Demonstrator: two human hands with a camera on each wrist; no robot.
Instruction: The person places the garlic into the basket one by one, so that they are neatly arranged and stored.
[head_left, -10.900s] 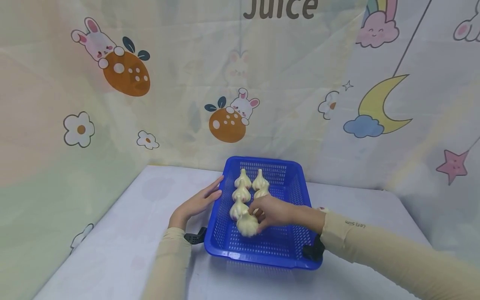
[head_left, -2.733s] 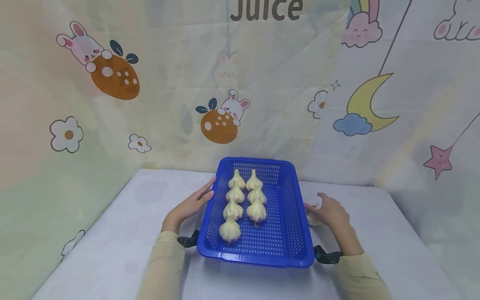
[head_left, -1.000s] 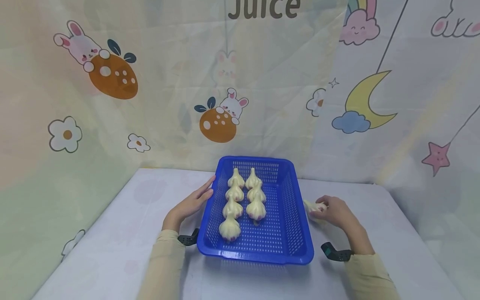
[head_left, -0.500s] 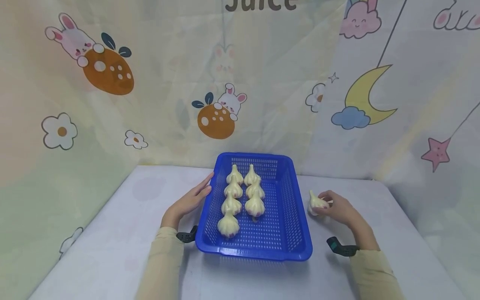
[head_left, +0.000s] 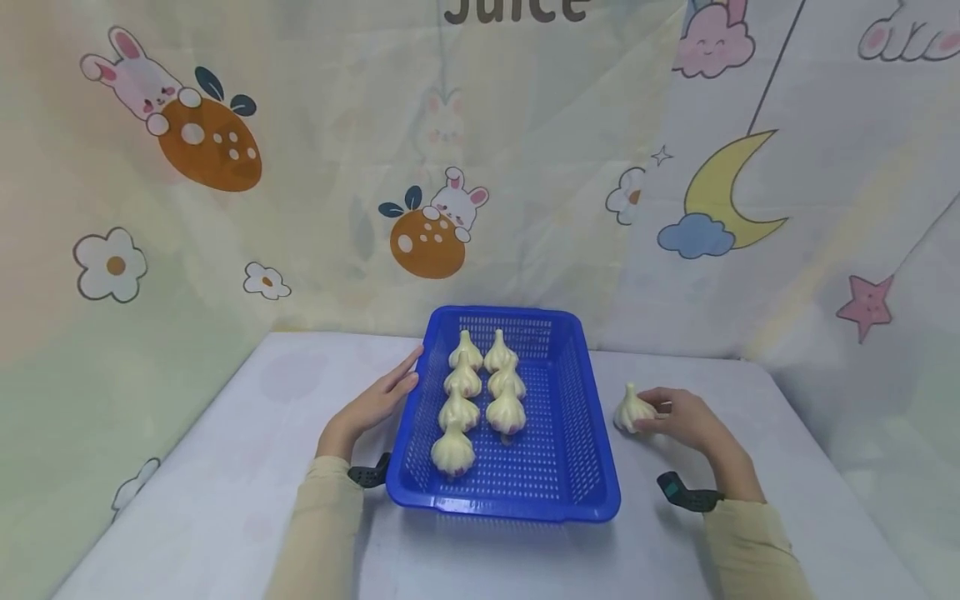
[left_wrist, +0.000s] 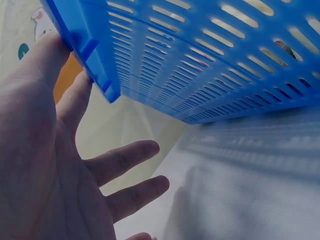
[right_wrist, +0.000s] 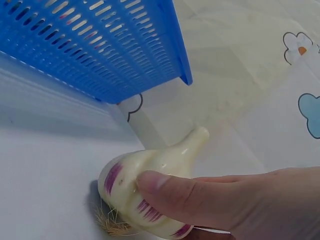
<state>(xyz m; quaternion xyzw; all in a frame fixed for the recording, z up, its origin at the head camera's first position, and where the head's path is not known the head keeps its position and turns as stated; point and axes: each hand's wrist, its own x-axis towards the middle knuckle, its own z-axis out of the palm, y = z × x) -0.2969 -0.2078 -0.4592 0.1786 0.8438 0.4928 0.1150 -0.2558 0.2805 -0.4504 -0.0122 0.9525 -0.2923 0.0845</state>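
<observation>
A blue plastic basket (head_left: 551,508) stands on the white table, with several garlic bulbs (head_left: 453,454) inside it in two columns, stems up. My left hand (head_left: 371,410) rests against the basket's left rim; in the left wrist view its thumb and index finger touch the rim (left_wrist: 82,45) while the other fingers stick out straight. To the right of the basket my right hand (head_left: 686,421) holds a single garlic bulb (head_left: 633,410) by its side. In the right wrist view the thumb lies across this bulb (right_wrist: 150,172), which shows purple streaks and a tuft of roots low over the table.
A printed cloth (head_left: 555,208) with rabbits, flowers and a moon hangs behind and around the white table (head_left: 315,375). Dark wrist cameras (head_left: 686,493) are strapped at both wrists, near the basket's sides.
Earlier the right hand was inside the basket at a bulb; it then moved out to the right. Over the last second the bulb in it has turned from lying sideways to stem up. The left hand stays.
</observation>
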